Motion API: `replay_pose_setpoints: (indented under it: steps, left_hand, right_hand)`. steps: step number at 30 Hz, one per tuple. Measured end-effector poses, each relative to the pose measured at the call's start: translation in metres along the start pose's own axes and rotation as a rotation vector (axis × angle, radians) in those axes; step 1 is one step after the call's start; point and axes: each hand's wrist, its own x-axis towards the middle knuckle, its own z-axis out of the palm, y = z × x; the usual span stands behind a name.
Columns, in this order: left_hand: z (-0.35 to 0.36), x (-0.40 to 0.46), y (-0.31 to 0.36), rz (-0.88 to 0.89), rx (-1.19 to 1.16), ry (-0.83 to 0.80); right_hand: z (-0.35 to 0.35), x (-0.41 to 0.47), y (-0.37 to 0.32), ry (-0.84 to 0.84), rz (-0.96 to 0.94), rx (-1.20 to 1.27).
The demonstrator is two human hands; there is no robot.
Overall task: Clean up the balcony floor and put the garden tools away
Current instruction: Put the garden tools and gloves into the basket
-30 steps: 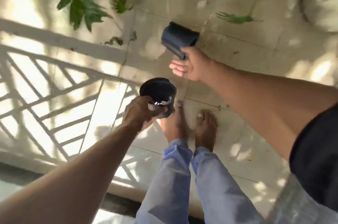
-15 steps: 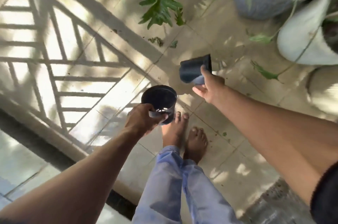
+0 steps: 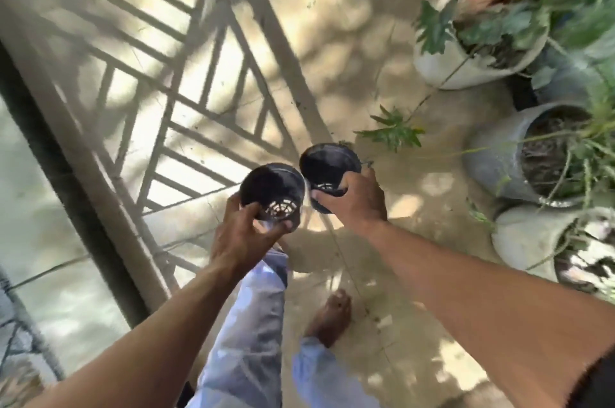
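The left hand (image 3: 241, 234) gripped one small round black plastic pot (image 3: 271, 189); the right hand (image 3: 354, 198) gripped a second black pot (image 3: 327, 166) just beside it, above the tiled floor (image 3: 332, 41)

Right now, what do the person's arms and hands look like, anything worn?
Both forearms are bare to past the elbow, with no gloves, watch or rings visible on the left hand or the right hand. A dark sleeve edge shows at the right upper arm. The left upper arm is out of frame.

Two small black pots (image 3: 272, 189) (image 3: 329, 168), three big planters (image 3: 479, 28) (image 3: 496, 158) (image 3: 522, 238) right of them, one fallen leaf (image 3: 394, 131).
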Motion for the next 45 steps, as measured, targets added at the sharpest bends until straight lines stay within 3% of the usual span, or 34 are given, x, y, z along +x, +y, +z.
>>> replay_pose_setpoints:
  steps: [5, 10, 15, 26, 35, 45]
  left_hand:
    - [-0.088, 0.028, -0.023, -0.062, -0.088, 0.080]
    - [-0.181, 0.074, -0.025, -0.101, -0.141, 0.125]
    - [-0.259, 0.127, -0.021, -0.199, -0.117, 0.214]
    - [-0.394, 0.230, -0.009, -0.428, -0.343, 0.180]
    - [-0.487, 0.370, -0.003, -0.362, -0.450, 0.289]
    - [-0.634, 0.441, -0.014, -0.313, -0.221, 0.234]
  right_hand:
    - [-0.008, 0.034, -0.078, -0.091, -0.076, -0.163]
    - [-0.024, 0.079, -0.165, -0.015, -0.122, -0.036]
    - [-0.047, 0.140, -0.248, -0.035, -0.181, -0.103]
    - [-0.113, 0.249, -0.431, -0.091, -0.371, -0.235]
    - [-0.108, 0.360, -0.589, -0.086, -0.414, -0.217]
    - [-0.122, 0.430, -0.737, -0.021, -0.293, -0.065]
